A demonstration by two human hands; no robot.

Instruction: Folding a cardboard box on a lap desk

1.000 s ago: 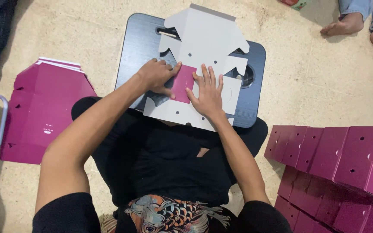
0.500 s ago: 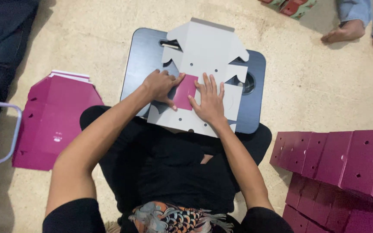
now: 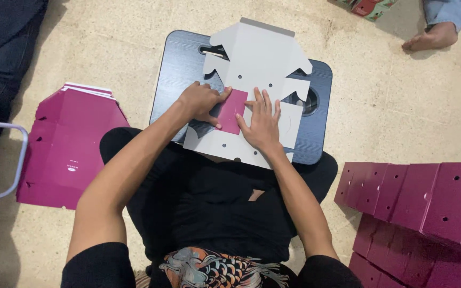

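Box blank (image 3: 257, 58) flat on lap tray (image 3: 174, 69), white side up; one magenta flap (image 3: 232, 111) folded over, left hand (image 3: 201, 101) and right hand (image 3: 262, 125) pressing it flat, fingers spread. Remaining folds undone; flat stack (image 3: 73, 144) waiting, finished boxes (image 3: 428, 197) at right.

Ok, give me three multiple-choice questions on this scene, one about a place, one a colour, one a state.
1. Where does the stack of flat magenta sheets lie?
A. on the lap desk
B. on the floor at the person's left
C. atop the folded boxes

2. What colour is the folded flap?
A. magenta
B. green
C. yellow

3. How is the white card blank now?
A. rolled up
B. torn in half
C. lying flat on the dark lap desk

Answers: B, it lies beside the left arm; A, it shows between left hand and right hand; C, both hands press it down.
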